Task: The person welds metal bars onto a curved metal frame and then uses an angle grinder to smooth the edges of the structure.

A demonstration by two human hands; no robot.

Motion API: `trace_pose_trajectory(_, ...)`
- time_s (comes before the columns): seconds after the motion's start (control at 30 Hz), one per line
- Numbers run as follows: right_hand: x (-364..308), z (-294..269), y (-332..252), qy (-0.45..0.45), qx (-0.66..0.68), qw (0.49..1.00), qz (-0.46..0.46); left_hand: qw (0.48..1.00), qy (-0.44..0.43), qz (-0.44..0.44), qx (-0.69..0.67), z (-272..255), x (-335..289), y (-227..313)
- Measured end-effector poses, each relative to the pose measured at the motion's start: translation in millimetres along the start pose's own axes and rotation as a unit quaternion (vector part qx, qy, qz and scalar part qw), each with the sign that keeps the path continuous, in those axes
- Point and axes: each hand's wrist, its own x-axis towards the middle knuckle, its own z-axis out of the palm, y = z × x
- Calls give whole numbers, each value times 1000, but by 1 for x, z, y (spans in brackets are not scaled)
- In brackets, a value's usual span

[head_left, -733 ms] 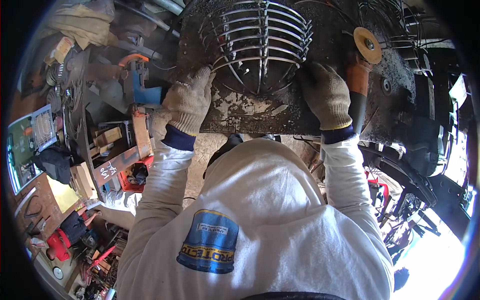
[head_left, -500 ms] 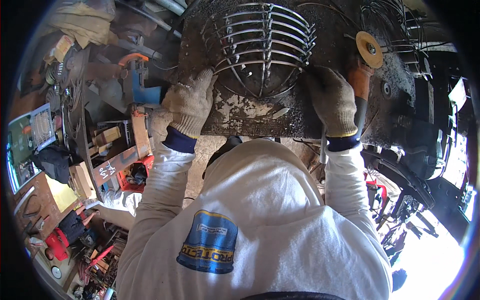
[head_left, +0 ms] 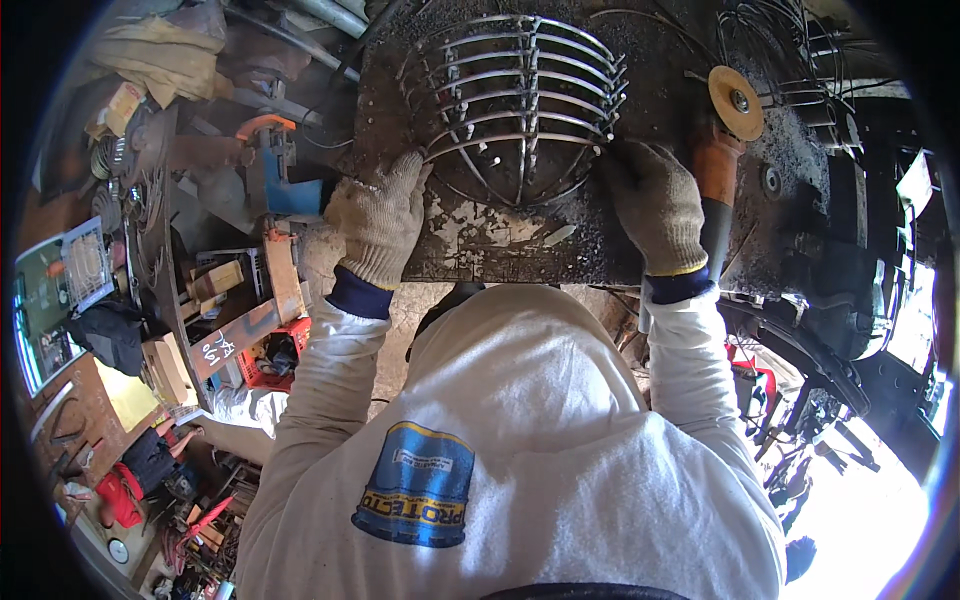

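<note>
A curved grille of welded metal rods (head_left: 528,95) lies on the dark, worn workbench (head_left: 490,240). Several bowed crossbars run over its upright ribs, and the lower ribs meet in a point. My left hand (head_left: 385,215), in a knitted work glove, is closed at the left end of the lowest crossbar, thumb toward the grille. At that bar's right end is my gloved right hand (head_left: 658,205), curled inward; its fingertips are in dark shadow. Right of this hand lies an angle grinder (head_left: 718,165) with an orange body and a tan disc (head_left: 735,103) facing up.
A blue clamp-like tool with an orange top (head_left: 285,185) stands left of the bench. Thin wire or rod (head_left: 765,40) is heaped at the far right, and a metal ring (head_left: 771,182) lies beyond the grinder. A red crate (head_left: 268,362) sits lower left, near a person in red (head_left: 122,495).
The grille, bench and both hands appear slightly lower in the picture, along with the surroundings. Both hands keep their places at the lowest crossbar's ends.
</note>
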Motion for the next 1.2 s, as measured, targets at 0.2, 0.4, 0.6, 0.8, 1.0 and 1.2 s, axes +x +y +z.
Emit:
trace_pose_trajectory(0.2, -4, -21, 0, 7, 31, 999, 24, 1000, 6, -2, -31, -3, 4, 3)
trace_pose_trajectory(0.4, -21, -39, 12, 43, 73, 993, 84, 999, 16, -2, -46, -3, 5, 3)
trace_pose_trajectory(0.6, -33, -57, 9, 60, 127, 986, 94, 998, -26, -18, -46, 6, -4, -4)
trace_pose_trajectory(0.8, -47, -62, 14, 60, 164, 977, 125, 999, -19, -9, -48, -8, 6, 7)
trace_pose_trajectory(1.0, -63, -70, 19, 80, 252, 946, 189, 999, -37, -1, -19, -4, -6, -3)
trace_pose_trajectory(1.2, -84, -79, 35, 123, 211, 957, 157, 999, -6, 25, 33, 0, -6, -5)
